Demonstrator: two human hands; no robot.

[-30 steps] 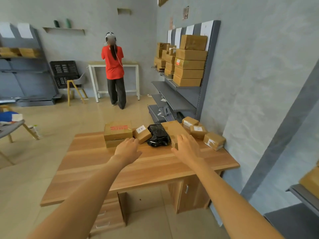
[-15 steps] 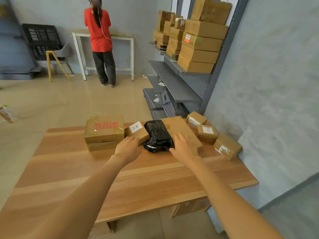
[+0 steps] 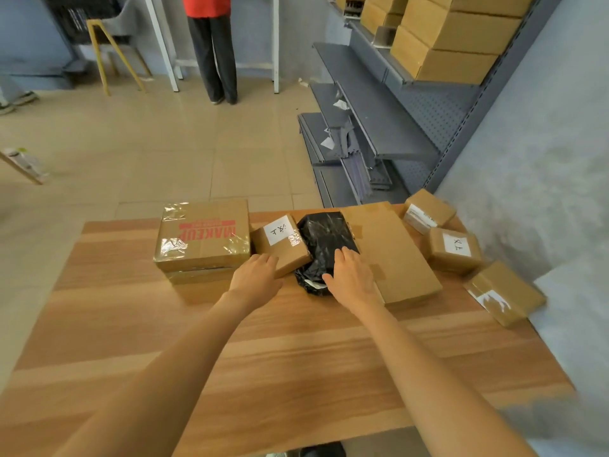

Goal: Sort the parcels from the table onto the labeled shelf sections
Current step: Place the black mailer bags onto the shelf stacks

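Note:
Several parcels lie along the far side of the wooden table (image 3: 296,357). A large box with red MAKEUP print (image 3: 202,237) stands at the left. Next to it sits a small box with a white label (image 3: 280,245); my left hand (image 3: 255,272) rests at its near corner, fingers extended. A black plastic bag parcel (image 3: 324,242) lies in the middle, and my right hand (image 3: 351,275) lies on its near right part, fingers straight. A flat cardboard parcel (image 3: 392,255) lies to the right of the bag. The grey shelf (image 3: 379,120) stands beyond the table.
Three small boxes sit near the wall on the right: one (image 3: 428,211), a labelled one (image 3: 454,250) and one at the table edge (image 3: 504,293). Stacked boxes (image 3: 451,37) fill the upper shelf. A person in red (image 3: 211,44) stands by a white table.
I have come closer to the table and look further down. Both hands moved forward: the left reached the small labelled box, the right moved from the flat parcel onto the black bag.

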